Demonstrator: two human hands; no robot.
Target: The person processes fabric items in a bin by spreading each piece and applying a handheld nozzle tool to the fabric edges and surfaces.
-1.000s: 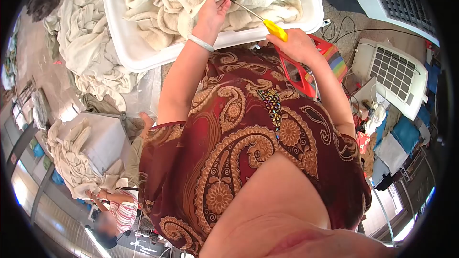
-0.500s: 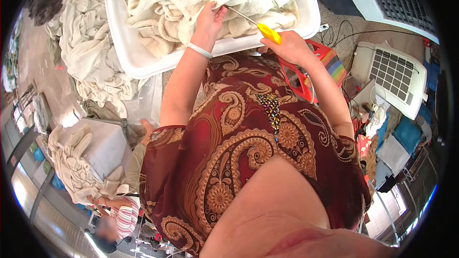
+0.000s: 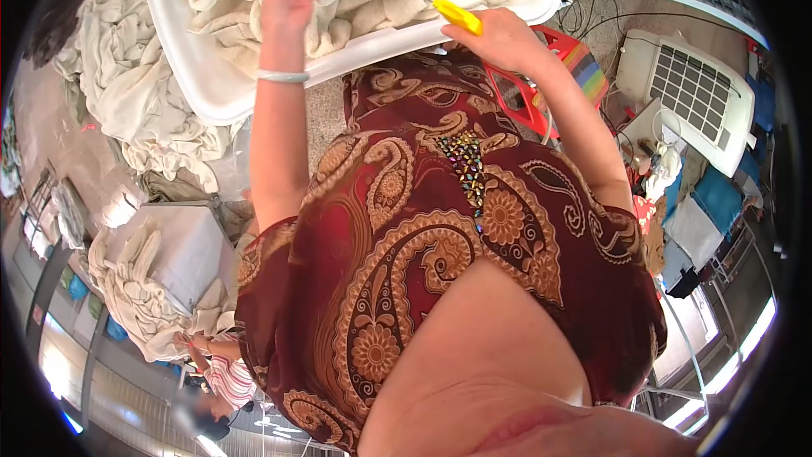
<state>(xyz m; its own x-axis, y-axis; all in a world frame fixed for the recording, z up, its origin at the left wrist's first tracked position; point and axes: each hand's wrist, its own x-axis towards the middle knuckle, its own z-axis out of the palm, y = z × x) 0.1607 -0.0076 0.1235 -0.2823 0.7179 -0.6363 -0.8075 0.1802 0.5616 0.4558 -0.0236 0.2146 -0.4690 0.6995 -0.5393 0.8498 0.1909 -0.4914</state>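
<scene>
A yellow-handled tool with a thin metal shaft (image 3: 458, 16), like a screwdriver, is gripped in my right hand (image 3: 507, 39) above the near rim of a white plastic tub (image 3: 355, 57). Its dark tip points left over the heaped cream knitted cloth (image 3: 397, 7). My left hand (image 3: 288, 8), wearing a pale bangle, is over the tub's left part. Its fingers are curled at an edge of the cloth, slightly blurred by motion, and the tool's tip is clear of them.
More cream cloth (image 3: 127, 76) lies heaped on the floor at left. A red plastic stool (image 3: 516, 106) stands by my right arm, beside a white gridded panel (image 3: 694, 101) and cables. Another person (image 3: 228, 377) handles cloth at a white box (image 3: 190, 258), lower left.
My left hand has moved left, away from the tool's tip, along the cloth. My right hand with the yellow-handled tool has shifted slightly left and up in the view.
</scene>
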